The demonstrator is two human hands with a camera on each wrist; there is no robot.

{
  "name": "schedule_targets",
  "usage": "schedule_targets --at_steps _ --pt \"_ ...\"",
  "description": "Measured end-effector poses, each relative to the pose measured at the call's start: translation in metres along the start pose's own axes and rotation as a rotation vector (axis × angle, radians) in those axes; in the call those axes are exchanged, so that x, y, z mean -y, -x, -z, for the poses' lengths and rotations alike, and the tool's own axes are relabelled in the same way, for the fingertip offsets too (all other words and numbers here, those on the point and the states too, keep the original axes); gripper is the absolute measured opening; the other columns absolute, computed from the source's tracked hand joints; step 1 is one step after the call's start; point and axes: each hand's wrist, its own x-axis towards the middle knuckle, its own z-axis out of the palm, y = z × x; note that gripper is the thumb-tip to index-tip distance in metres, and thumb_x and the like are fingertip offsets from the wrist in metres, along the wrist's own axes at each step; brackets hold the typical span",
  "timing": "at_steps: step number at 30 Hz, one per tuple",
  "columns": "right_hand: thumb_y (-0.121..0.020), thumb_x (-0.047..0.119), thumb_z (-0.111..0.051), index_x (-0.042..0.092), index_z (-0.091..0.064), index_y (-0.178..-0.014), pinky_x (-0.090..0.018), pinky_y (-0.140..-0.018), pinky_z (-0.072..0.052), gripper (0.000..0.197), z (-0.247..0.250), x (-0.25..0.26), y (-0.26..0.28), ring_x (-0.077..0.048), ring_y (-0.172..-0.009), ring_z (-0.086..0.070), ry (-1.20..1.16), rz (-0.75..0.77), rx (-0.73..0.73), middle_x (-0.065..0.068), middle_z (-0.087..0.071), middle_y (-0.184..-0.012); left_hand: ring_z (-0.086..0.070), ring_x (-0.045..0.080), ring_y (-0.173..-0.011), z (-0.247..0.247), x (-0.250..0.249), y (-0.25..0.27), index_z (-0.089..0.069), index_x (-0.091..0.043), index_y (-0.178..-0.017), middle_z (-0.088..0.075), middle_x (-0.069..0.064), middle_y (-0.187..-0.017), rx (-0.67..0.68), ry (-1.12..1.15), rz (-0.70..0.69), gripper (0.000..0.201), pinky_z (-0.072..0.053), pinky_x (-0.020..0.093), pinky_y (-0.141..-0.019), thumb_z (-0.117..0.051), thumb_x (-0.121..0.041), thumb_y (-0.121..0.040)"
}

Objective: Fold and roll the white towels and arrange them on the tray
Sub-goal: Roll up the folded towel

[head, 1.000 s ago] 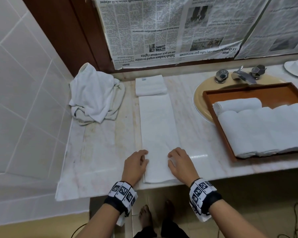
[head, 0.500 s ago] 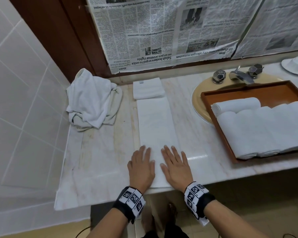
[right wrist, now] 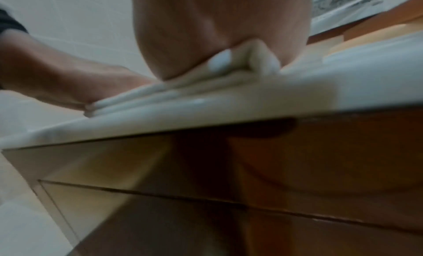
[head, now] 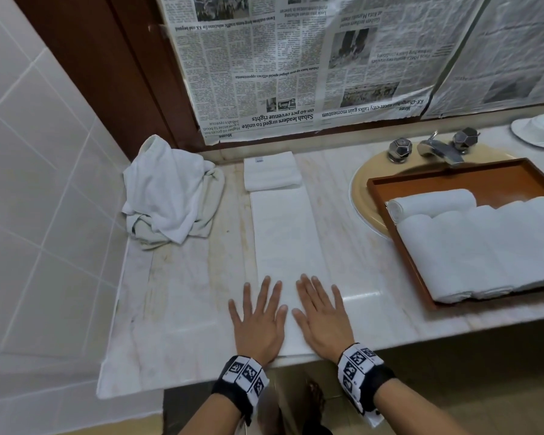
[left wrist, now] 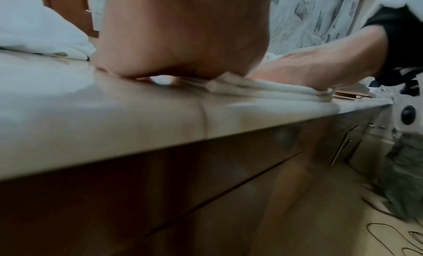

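Note:
A white towel [head: 286, 237], folded into a long narrow strip, lies on the marble counter [head: 176, 296] and runs from the front edge toward the wall. My left hand [head: 259, 315] and right hand [head: 321, 312] press flat on its near end, fingers straight and spread. Both wrist views show only the heels of the palms on the layered towel edge [left wrist: 263, 88] [right wrist: 160, 91]. A small folded towel [head: 270, 171] lies at the strip's far end. The brown tray [head: 453, 174] on the right holds several rolled white towels [head: 484, 246].
A crumpled heap of white towels [head: 170, 193] sits at the back left against the tiled wall. The tray rests over a yellow sink [head: 363, 196] with a chrome tap [head: 437, 149]. A white dish [head: 539, 130] stands far right. Newspaper [head: 296, 64] covers the wall behind.
Both hands went from curled fingers at the towel's near end to lying flat on it with fingers spread, and slid slightly forward along the strip.

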Motion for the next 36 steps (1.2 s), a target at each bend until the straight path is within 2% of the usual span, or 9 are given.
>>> schedule_targets --at_steps 5,7,14,17,22,26,29,32,36 --pt "-0.094 0.056 0.012 0.028 0.014 -0.155 -0.041 -0.12 0.012 0.067 0.005 -0.035 0.01 -0.012 -0.149 0.019 0.013 -0.096 -0.063 0.013 0.024 -0.159 0.026 0.013 -0.149 0.008 0.029 0.001 0.016 -0.054 -0.15 0.025 -0.025 -0.158 -0.02 0.026 0.108 0.059 0.018 0.056 -0.117 0.009 -0.065 -0.092" --pt "-0.092 0.055 0.012 0.03 0.008 -0.156 -0.038 -0.121 0.01 0.069 0.011 -0.049 0.017 -0.011 -0.15 0.016 -0.054 -0.126 -0.1 0.015 0.018 -0.16 0.024 0.014 -0.149 0.012 0.039 0.007 0.01 -0.052 -0.153 0.021 -0.022 -0.161 -0.03 0.029 0.089 0.063 0.016 0.055 -0.118 0.011 -0.064 -0.09" --pt "-0.097 0.054 -0.033 0.029 -0.043 -0.145 -0.033 -0.118 -0.021 0.055 0.01 -0.046 0.081 -0.008 -0.144 -0.026 -0.151 0.04 -0.197 0.012 -0.03 -0.156 -0.021 0.015 -0.149 0.002 0.036 0.044 -0.034 -0.045 -0.149 -0.026 -0.019 -0.159 -0.103 0.173 -0.189 0.056 -0.007 0.053 -0.12 -0.027 -0.063 -0.097" --pt "-0.091 0.059 -0.047 0.03 -0.05 -0.139 -0.037 -0.115 -0.029 0.056 0.004 -0.039 0.092 -0.009 -0.139 -0.034 -0.129 0.123 -0.146 0.012 -0.04 -0.151 -0.016 0.016 -0.15 -0.015 0.035 0.058 -0.034 -0.046 -0.149 -0.025 -0.019 -0.16 -0.05 0.059 -0.309 0.059 -0.003 0.054 -0.119 -0.039 -0.068 -0.094" --pt "-0.078 0.026 -0.08 0.021 -0.063 -0.124 -0.038 -0.099 -0.051 0.05 0.005 -0.041 0.086 -0.016 -0.122 -0.05 -0.126 0.191 -0.187 0.003 -0.059 -0.132 -0.045 0.02 -0.127 -0.015 0.029 0.059 -0.056 -0.037 -0.132 -0.049 -0.012 -0.143 -0.133 0.094 -0.348 0.056 -0.036 0.047 -0.103 -0.059 -0.065 -0.083" --pt "-0.085 0.015 -0.072 0.014 -0.069 -0.118 -0.029 -0.1 -0.046 0.033 0.015 -0.05 0.076 -0.017 -0.115 -0.053 -0.205 0.254 -0.143 0.0 -0.06 -0.124 -0.047 0.018 -0.111 -0.008 0.02 0.057 -0.059 -0.038 -0.123 -0.055 -0.013 -0.129 -0.126 0.09 -0.325 0.055 -0.046 0.037 -0.084 -0.063 -0.066 -0.075" --pt "-0.086 0.016 -0.067 0.014 -0.073 -0.105 -0.035 -0.083 -0.056 0.02 0.021 -0.057 0.071 -0.016 -0.102 -0.058 -0.204 0.284 -0.138 0.002 -0.064 -0.11 -0.05 0.018 -0.11 -0.008 0.012 0.06 -0.057 -0.039 -0.123 -0.054 -0.014 -0.126 -0.093 0.034 -0.308 0.054 -0.044 0.035 -0.082 -0.061 -0.059 -0.073" --pt "-0.09 0.025 -0.059 0.018 -0.071 -0.105 -0.033 -0.082 -0.052 0.021 0.031 -0.06 0.067 -0.012 -0.098 -0.057 -0.265 0.207 -0.093 0.007 -0.066 -0.104 -0.049 0.016 -0.106 -0.01 0.005 0.063 -0.06 -0.037 -0.117 -0.055 -0.013 -0.12 -0.104 0.081 -0.279 0.04 -0.045 0.034 -0.077 -0.056 -0.053 -0.081" --pt "-0.091 0.026 -0.055 0.021 -0.064 -0.084 -0.033 -0.066 -0.048 0.013 0.046 -0.062 0.054 -0.011 -0.067 -0.055 -0.454 0.07 -0.053 0.008 -0.062 -0.071 -0.054 0.015 -0.088 -0.003 -0.003 0.054 -0.065 -0.037 -0.104 -0.061 -0.014 -0.094 -0.1 0.276 -0.14 0.025 -0.048 0.037 -0.076 -0.047 -0.049 -0.091"
